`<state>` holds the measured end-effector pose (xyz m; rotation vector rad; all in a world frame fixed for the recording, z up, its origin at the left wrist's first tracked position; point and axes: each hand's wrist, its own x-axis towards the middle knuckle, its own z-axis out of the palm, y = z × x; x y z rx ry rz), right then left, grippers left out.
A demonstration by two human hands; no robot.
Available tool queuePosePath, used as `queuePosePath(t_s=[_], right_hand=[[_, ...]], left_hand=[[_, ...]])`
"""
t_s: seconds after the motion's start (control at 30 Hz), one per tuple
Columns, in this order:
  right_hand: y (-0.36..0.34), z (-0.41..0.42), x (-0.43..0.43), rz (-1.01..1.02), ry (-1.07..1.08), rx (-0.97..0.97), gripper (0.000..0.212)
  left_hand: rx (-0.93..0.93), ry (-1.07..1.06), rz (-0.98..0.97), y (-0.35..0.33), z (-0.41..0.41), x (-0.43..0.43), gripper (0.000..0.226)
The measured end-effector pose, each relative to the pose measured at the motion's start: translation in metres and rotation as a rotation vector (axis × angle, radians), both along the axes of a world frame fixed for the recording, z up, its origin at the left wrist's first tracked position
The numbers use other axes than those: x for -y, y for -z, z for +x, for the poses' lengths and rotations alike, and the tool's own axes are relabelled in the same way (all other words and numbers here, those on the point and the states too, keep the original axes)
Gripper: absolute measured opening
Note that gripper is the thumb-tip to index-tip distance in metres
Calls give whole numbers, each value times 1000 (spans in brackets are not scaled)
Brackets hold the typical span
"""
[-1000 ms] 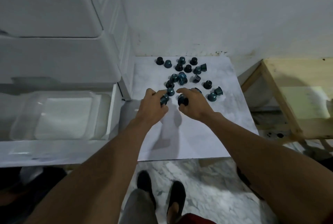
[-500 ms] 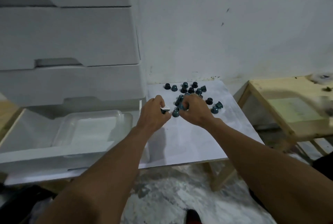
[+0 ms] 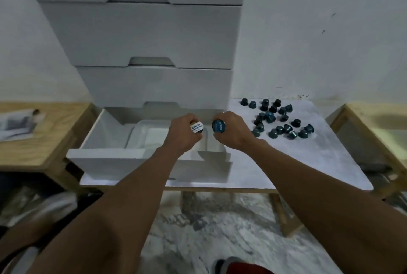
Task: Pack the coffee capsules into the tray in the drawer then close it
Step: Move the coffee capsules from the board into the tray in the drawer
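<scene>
My left hand (image 3: 182,135) grips a capsule with a white foil lid (image 3: 196,128), held over the clear plastic tray (image 3: 141,135) inside the open bottom drawer (image 3: 105,159). My right hand (image 3: 234,132) grips a capsule with a blue lid (image 3: 218,125) above the drawer's right side. Both lids face me. Several dark teal capsules (image 3: 279,119) lie scattered on the white tabletop (image 3: 308,163) to the right of the drawer unit. The tray looks bare where my arms do not cover it.
The white drawer unit (image 3: 141,42) rises behind the open drawer, its upper drawers closed. A wooden table (image 3: 44,141) with papers stands on the left and a wooden frame (image 3: 374,130) on the right. Marble floor lies below.
Both hands have lifted a capsule each from the pile and carried them left, over the open drawer. My head has turned left, so the drawer unit is now central.
</scene>
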<state>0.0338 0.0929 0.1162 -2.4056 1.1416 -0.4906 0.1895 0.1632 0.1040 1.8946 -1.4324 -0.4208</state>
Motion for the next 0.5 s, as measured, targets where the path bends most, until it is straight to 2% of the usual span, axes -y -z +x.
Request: queuePosePath(t_s=[0.17, 0.27, 0.37, 0.5], right_hand=[[15, 45, 13, 89, -129, -28, 37], [24, 69, 18, 104, -187, -87, 45], [34, 94, 24, 145, -257, -131, 47], [48, 120, 24, 174, -289, -146, 45]], left_hand=[[-86, -105, 31, 6, 33, -1, 40], [-47, -106, 148, 10, 56, -6, 41], [-100, -127, 207, 14, 88, -14, 45], [42, -106, 320, 18, 120, -26, 45]])
